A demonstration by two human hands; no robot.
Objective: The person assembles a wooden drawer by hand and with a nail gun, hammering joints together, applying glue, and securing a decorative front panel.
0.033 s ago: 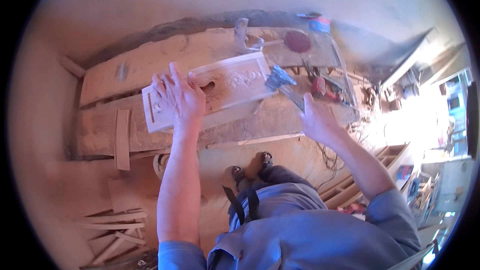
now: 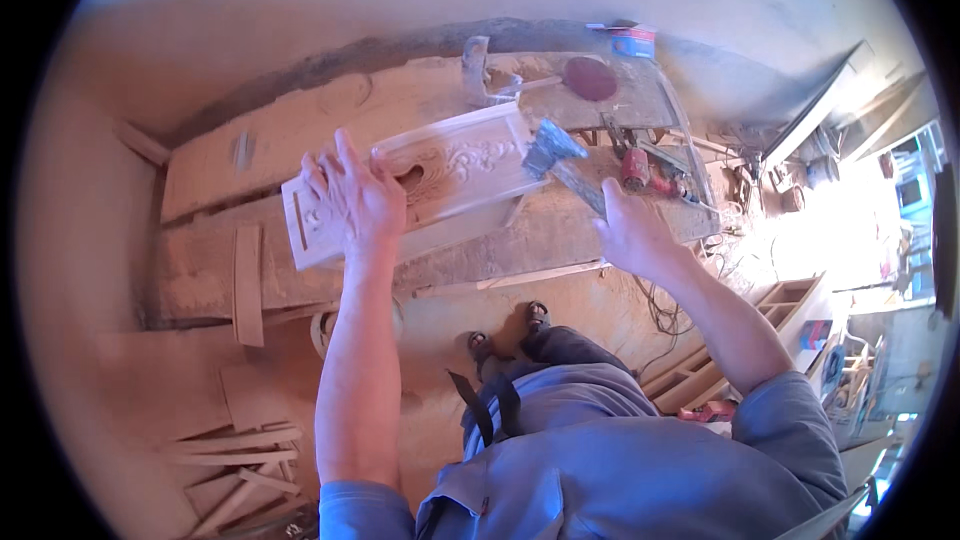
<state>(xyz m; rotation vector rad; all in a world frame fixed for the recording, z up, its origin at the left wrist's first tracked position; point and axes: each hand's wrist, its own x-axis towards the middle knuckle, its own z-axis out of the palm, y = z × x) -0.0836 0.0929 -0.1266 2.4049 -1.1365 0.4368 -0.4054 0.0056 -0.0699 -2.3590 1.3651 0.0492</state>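
Note:
A pale carved wooden panel (image 2: 470, 158) with scrollwork and a keyhole-shaped opening lies at a slant on the workbench (image 2: 470, 260); a pale board shows under its near edge. My left hand (image 2: 362, 195) rests flat on the panel's left part, fingers spread, covering some of the carving. In my closed right hand (image 2: 638, 235) is the handle of a hatchet (image 2: 556, 150). Its grey metal head is at the panel's right end, overlapping that edge in the view; I cannot tell whether they touch.
Behind the panel are a clamp-like piece (image 2: 476, 70) and a dark red disc (image 2: 590, 79). A red power tool (image 2: 635, 169) lies at the bench's right. A narrow board (image 2: 247, 285) overhangs the front edge. Wood strips (image 2: 235, 440) lie on the floor at left.
The hatchet head has shifted slightly left and up, and it has turned a little. My left hand stays on the panel, which lies almost as before.

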